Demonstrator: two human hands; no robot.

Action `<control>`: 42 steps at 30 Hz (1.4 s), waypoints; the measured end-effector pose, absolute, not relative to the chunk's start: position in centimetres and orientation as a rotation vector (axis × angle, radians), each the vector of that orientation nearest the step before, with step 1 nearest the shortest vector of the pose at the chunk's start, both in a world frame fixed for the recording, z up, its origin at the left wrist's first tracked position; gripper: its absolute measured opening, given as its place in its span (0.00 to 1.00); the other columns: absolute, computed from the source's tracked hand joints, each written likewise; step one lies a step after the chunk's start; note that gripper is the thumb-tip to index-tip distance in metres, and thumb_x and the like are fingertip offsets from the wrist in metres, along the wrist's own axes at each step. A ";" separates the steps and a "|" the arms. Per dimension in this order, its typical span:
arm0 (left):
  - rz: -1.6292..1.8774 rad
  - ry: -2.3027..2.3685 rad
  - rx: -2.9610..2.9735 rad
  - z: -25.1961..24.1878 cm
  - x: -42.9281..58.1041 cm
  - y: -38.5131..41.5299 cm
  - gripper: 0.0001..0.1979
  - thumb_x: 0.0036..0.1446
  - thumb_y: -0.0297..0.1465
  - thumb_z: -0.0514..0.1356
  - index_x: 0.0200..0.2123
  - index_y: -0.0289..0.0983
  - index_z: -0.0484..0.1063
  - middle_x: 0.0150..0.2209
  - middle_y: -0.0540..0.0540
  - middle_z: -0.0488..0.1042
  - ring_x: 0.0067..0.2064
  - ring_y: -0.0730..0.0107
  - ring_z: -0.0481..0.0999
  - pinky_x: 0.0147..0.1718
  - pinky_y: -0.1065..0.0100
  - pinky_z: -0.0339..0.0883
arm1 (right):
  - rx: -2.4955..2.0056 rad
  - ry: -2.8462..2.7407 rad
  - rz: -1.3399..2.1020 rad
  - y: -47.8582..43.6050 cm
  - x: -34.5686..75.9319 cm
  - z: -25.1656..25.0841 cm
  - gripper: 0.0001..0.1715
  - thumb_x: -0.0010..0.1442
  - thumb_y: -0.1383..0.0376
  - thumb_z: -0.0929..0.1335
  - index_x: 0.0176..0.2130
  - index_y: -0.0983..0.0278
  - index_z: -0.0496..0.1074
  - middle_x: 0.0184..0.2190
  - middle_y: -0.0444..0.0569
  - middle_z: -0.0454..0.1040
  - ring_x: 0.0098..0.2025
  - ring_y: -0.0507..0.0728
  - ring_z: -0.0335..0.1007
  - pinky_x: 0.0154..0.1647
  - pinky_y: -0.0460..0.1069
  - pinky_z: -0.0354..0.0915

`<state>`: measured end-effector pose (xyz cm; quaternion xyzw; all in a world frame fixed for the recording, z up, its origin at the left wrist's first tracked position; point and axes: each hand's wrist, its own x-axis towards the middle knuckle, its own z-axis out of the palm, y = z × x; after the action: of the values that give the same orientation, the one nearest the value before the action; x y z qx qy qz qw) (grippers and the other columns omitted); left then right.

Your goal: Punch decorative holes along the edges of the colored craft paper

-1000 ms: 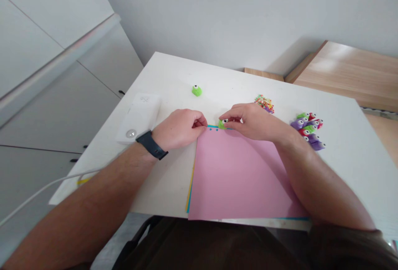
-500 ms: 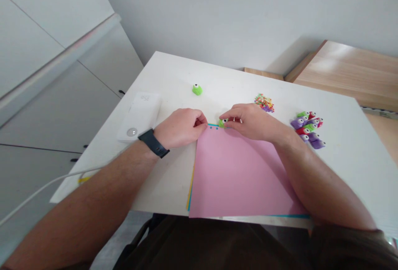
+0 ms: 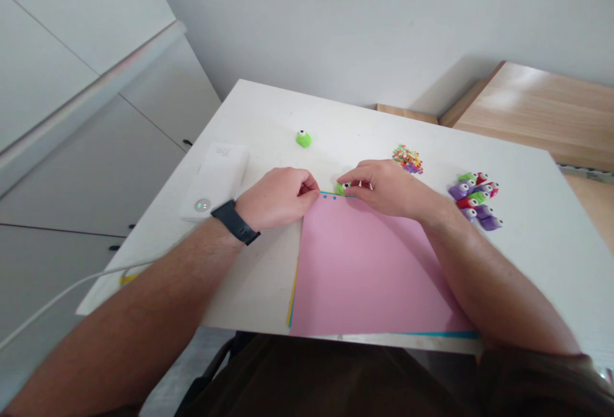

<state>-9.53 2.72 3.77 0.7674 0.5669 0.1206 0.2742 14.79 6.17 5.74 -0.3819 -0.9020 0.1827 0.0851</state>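
A pink sheet of paper (image 3: 369,263) lies in front of me, with blue and yellow sheets peeking out at its edges. My left hand (image 3: 284,198), a dark watch strap on its wrist, is closed, thumb and forefinger pinching the pink sheet's upper left corner. At the sheet's top edge, my right hand (image 3: 384,187) holds a small green figure with one white eye (image 3: 344,188) between thumb and fingers. Two small blue marks (image 3: 329,197) show near that edge, left of the figure; whether they are holes or stuck-on pieces I cannot tell.
Another green one-eyed figure (image 3: 303,139) stands farther back on the white table (image 3: 268,110). A heap of tiny coloured bits (image 3: 408,158) and a cluster of purple, red and green eyed figures (image 3: 476,199) lie to the right. A white device (image 3: 218,177) is at left.
Hardly anything differs. Both hands keep their places, and the green figure under my right fingers has shifted very slightly.
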 end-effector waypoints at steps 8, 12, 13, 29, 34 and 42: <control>0.327 1.535 2.053 4.0 -9.5 2.7 0.13 0.59 0.40 0.57 0.36 0.41 0.79 0.34 0.49 0.83 0.36 0.63 0.81 0.33 0.66 0.67 | -1.126 -2.666 0.556 6.1 14.9 5.7 0.15 0.67 0.64 0.69 0.51 0.58 0.83 0.40 0.49 0.82 0.37 0.54 0.75 0.41 0.49 0.64; 0.323 1.542 2.058 4.0 -9.4 2.7 0.13 0.59 0.39 0.57 0.35 0.41 0.80 0.34 0.49 0.83 0.36 0.63 0.80 0.33 0.66 0.67 | -1.117 -2.648 0.551 6.1 14.8 5.5 0.15 0.66 0.65 0.69 0.50 0.58 0.83 0.39 0.49 0.82 0.37 0.54 0.75 0.42 0.49 0.64; 0.320 1.542 2.058 4.1 -9.4 2.7 0.13 0.59 0.39 0.57 0.35 0.41 0.80 0.34 0.49 0.83 0.36 0.63 0.80 0.33 0.66 0.66 | -1.115 -2.645 0.554 6.1 14.8 5.5 0.15 0.66 0.65 0.69 0.50 0.58 0.83 0.39 0.49 0.82 0.37 0.55 0.75 0.42 0.49 0.64; 0.317 1.548 2.047 4.1 -9.4 2.7 0.12 0.59 0.39 0.57 0.35 0.41 0.79 0.34 0.49 0.83 0.36 0.63 0.80 0.33 0.66 0.66 | -1.150 -2.632 0.554 6.1 14.8 5.4 0.15 0.66 0.64 0.70 0.50 0.58 0.83 0.39 0.48 0.83 0.36 0.55 0.76 0.42 0.49 0.65; 0.314 1.554 2.050 4.1 -9.4 2.6 0.12 0.59 0.39 0.58 0.35 0.41 0.79 0.34 0.50 0.83 0.36 0.63 0.81 0.33 0.66 0.67 | -1.163 -2.625 0.554 6.0 14.7 5.5 0.15 0.65 0.64 0.70 0.49 0.58 0.83 0.39 0.48 0.83 0.37 0.55 0.76 0.42 0.50 0.65; 0.326 1.548 2.039 4.0 -9.4 2.7 0.12 0.59 0.40 0.57 0.34 0.41 0.79 0.34 0.50 0.83 0.36 0.64 0.81 0.32 0.66 0.66 | -1.181 -2.639 0.525 6.0 14.7 5.4 0.16 0.65 0.65 0.70 0.50 0.58 0.83 0.40 0.48 0.84 0.37 0.56 0.77 0.43 0.50 0.66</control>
<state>-9.41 2.72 4.03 0.7592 0.5764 0.1213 0.2768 14.69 6.03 5.43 -0.3998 -0.8935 0.1777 0.1015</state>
